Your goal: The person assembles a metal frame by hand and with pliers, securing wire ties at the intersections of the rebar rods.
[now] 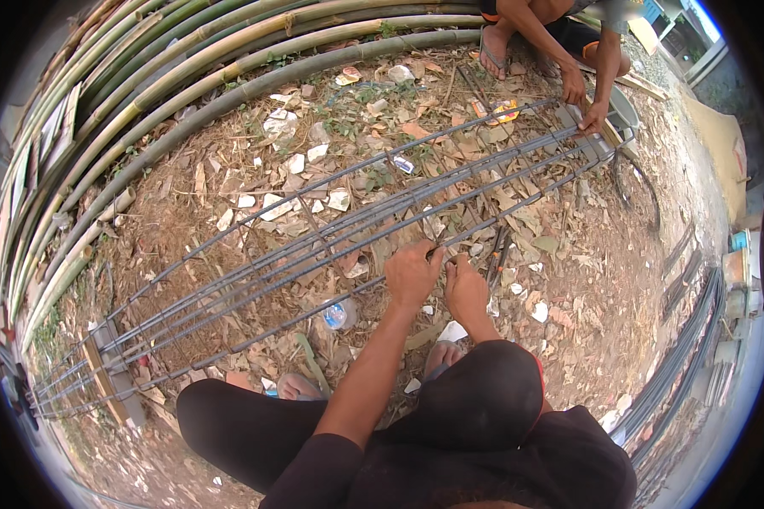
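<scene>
A long cage of steel reinforcing bars stretches diagonally before me, raised off the littered ground, with thin cross ties along it. My left hand is closed at the nearest bar, fingers curled and pinched together. Just right of it, my right hand is closed too, its thumb and fingertips meeting close to the left hand's fingers. Whatever small thing lies between the fingers of each hand is too hidden to name. Beside my right hand, a dark tool with two long handles rests on the ground.
Another person's hands work at the cage's far right end, near a bucket. Wooden supports hold the left end. Bamboo poles are stacked along the far left. A crushed plastic bottle lies near my feet; steel bars lie at right.
</scene>
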